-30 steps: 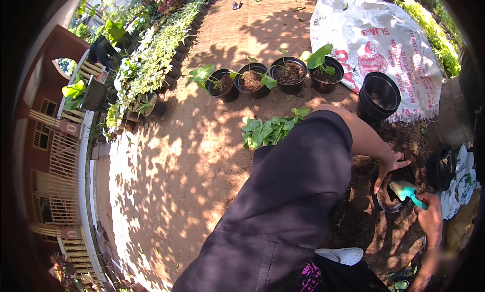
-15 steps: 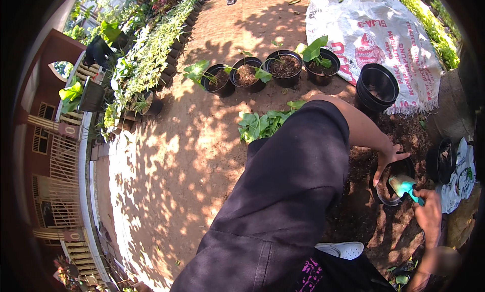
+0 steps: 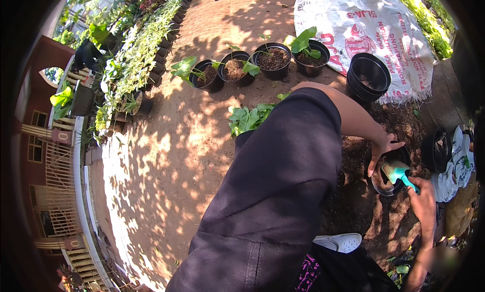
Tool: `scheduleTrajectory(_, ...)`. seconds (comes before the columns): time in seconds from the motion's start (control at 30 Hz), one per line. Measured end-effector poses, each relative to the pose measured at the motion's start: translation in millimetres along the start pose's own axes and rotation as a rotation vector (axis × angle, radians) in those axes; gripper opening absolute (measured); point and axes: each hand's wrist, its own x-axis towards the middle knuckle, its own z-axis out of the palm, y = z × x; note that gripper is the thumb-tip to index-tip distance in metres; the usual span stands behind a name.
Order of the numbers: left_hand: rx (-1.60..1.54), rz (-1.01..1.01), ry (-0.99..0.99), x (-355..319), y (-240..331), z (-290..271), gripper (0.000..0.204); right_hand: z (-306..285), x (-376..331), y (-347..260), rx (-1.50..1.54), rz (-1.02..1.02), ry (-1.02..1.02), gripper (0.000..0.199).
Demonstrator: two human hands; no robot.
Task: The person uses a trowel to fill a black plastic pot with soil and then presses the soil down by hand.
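A black plastic plant pot (image 3: 390, 193) stands on the dark soil at the right, some soil inside it. My left hand (image 3: 382, 150) grips its far rim, thumb on the near-left side and fingers spread along the edge. My right hand (image 3: 423, 200) is closed round the teal handle of a hand trowel (image 3: 396, 171). The trowel's dirt-coated blade is inside the pot's mouth, tilted down to the left. Whether the blade touches the soil in there I cannot tell.
Several black pots with leafy seedlings (image 3: 275, 61) stand in a row ahead. Empty stacked pots (image 3: 368, 79) sit beside a printed white sack (image 3: 353, 19). Cut green leaves (image 3: 248, 119) lie behind my knee (image 3: 298, 140). Another black pot (image 3: 437, 149) is at the right.
The whole view has shifted slightly, so things appear a little farther left and up. Both hands keep their holds, and the trowel stays in the pot.
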Motion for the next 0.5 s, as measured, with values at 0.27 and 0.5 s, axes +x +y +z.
scheduleTrajectory(0.27,-0.036,0.010,-0.014,-3.0,-2.3,0.8,0.178,16.2,-3.1,47.1,0.178,-0.116,-0.017,0.030)
scheduleTrajectory(0.5,-0.023,0.020,-0.001,-2.6,-3.0,1.3,0.179,28.8,-7.0,29.2,-0.012,-0.099,-0.004,0.026)
